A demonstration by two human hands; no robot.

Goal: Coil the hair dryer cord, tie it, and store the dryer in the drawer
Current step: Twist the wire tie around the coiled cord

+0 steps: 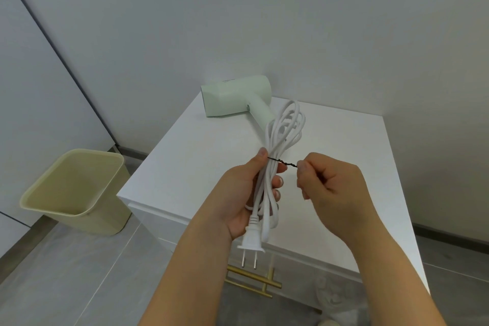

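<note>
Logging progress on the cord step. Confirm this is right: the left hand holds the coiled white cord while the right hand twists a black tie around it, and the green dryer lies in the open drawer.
One detail is wrong. The head view shows the green dryer lying on top of the white cabinet, not in a drawer. The rest stands: the left hand holds the coiled white cord while the right hand twists the black tie.

One hair dryer [235,96], one coiled cord [277,156], one twist tie [281,162], one bin [74,188], two hands.

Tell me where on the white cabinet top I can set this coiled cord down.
Bare stretches of the white cabinet top: right of the white coiled cord, and left of it before the pale green hair dryer. Crowded only at that back corner.
</note>
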